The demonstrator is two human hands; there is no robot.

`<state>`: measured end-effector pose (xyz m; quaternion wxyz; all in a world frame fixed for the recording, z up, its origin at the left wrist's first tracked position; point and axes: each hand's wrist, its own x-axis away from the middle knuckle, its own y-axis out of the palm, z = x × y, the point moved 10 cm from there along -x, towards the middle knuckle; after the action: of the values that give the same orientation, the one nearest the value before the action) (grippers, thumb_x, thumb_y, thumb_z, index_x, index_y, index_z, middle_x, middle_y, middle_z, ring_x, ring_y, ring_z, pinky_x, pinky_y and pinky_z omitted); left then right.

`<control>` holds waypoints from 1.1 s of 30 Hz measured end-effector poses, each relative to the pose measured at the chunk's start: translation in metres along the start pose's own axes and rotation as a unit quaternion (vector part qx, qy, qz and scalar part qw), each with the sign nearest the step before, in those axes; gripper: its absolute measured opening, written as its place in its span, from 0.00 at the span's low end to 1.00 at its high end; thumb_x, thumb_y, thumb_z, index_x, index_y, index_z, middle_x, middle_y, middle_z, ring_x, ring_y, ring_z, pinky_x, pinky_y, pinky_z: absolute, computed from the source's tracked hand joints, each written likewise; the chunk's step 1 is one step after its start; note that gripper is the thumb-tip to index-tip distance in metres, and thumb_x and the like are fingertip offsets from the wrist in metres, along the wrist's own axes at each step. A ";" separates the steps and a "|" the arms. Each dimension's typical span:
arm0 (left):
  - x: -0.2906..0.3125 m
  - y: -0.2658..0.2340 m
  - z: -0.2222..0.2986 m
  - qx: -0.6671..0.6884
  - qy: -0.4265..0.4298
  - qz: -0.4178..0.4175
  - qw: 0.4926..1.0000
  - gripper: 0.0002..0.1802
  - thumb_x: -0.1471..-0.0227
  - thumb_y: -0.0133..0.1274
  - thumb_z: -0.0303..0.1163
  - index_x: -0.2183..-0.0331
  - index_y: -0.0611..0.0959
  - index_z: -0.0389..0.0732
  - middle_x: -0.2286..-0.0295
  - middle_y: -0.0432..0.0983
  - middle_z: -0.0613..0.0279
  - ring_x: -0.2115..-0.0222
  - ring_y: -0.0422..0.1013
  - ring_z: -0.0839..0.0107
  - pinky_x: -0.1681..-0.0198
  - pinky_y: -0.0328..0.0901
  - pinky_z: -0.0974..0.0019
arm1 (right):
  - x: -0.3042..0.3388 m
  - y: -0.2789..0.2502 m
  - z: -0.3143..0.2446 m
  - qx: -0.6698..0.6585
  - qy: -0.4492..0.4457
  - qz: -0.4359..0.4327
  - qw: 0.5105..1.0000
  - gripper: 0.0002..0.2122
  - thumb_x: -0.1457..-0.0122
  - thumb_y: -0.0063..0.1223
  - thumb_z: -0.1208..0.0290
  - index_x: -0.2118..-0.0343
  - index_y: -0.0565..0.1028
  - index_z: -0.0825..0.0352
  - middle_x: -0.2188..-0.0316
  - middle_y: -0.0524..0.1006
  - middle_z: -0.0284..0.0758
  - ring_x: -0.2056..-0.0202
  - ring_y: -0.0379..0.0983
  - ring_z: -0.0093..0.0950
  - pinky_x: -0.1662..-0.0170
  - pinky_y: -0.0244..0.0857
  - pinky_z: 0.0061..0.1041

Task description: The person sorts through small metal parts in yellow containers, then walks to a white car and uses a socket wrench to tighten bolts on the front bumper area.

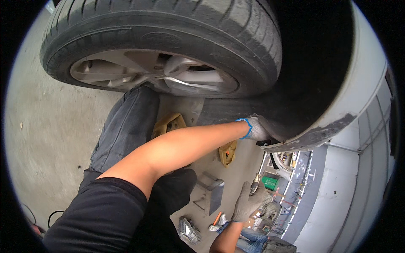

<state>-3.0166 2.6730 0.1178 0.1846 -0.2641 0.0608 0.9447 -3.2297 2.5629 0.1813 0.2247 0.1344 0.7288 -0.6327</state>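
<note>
My left arm reaches across to the lower edge of the wheel arch. My left hand (256,129), in a grey glove with a blue cuff, is closed at the edge of the dark wheel-arch liner (276,120), beside the corner of the scuffed white bumper (333,128); its fingertips are hidden. Lower right, my right hand (247,203), also gloved, is wrapped round a hand tool (255,185) with a narrow metal end. The tool's exact kind is unclear. Above my arm stands a car wheel (164,46) with a dusty tyre and silver spokes.
Two yellow trays (228,154) lie on the concrete floor (55,118) near my legs. Around them are a small grey metal stool (211,196), an orange-handled tool (217,218) and something in clear plastic (188,230). A green container (270,182) stands farther off by cluttered shelving.
</note>
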 end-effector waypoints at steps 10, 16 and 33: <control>0.017 -0.013 0.021 -0.069 -0.062 -0.084 0.992 0.27 0.35 0.41 0.48 0.42 0.75 0.44 0.42 0.69 0.55 0.43 0.66 0.60 0.39 0.58 0.65 | 0.026 0.048 0.036 -0.577 0.368 -0.088 0.724 0.14 0.37 0.49 0.67 0.54 0.74 0.72 0.87 0.62 0.25 0.88 0.54 0.17 0.84 0.49 0.19; 0.014 -0.009 0.002 -0.156 -0.028 -0.078 0.984 0.22 0.36 0.42 0.39 0.45 0.75 0.41 0.46 0.73 0.52 0.49 0.71 0.59 0.42 0.65 0.58 | -0.002 -0.020 -0.017 0.101 0.013 0.053 0.993 0.16 0.47 0.59 0.76 0.55 0.75 0.69 0.66 0.78 0.44 0.66 0.75 0.38 0.61 0.70 0.34; -0.001 -0.003 -0.042 -0.441 -0.018 -0.120 0.889 0.28 0.34 0.39 0.46 0.39 0.66 0.43 0.41 0.64 0.59 0.42 0.60 0.64 0.36 0.56 0.59 | -0.002 -0.024 0.003 0.081 -0.054 0.025 0.995 0.18 0.41 0.55 0.56 0.54 0.75 0.66 0.73 0.78 0.43 0.71 0.75 0.41 0.69 0.69 0.39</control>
<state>-2.9942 2.6666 0.0824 0.1620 -0.3063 -0.3977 0.8496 -3.2387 2.5559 0.2024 0.2683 0.1357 0.6585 -0.6899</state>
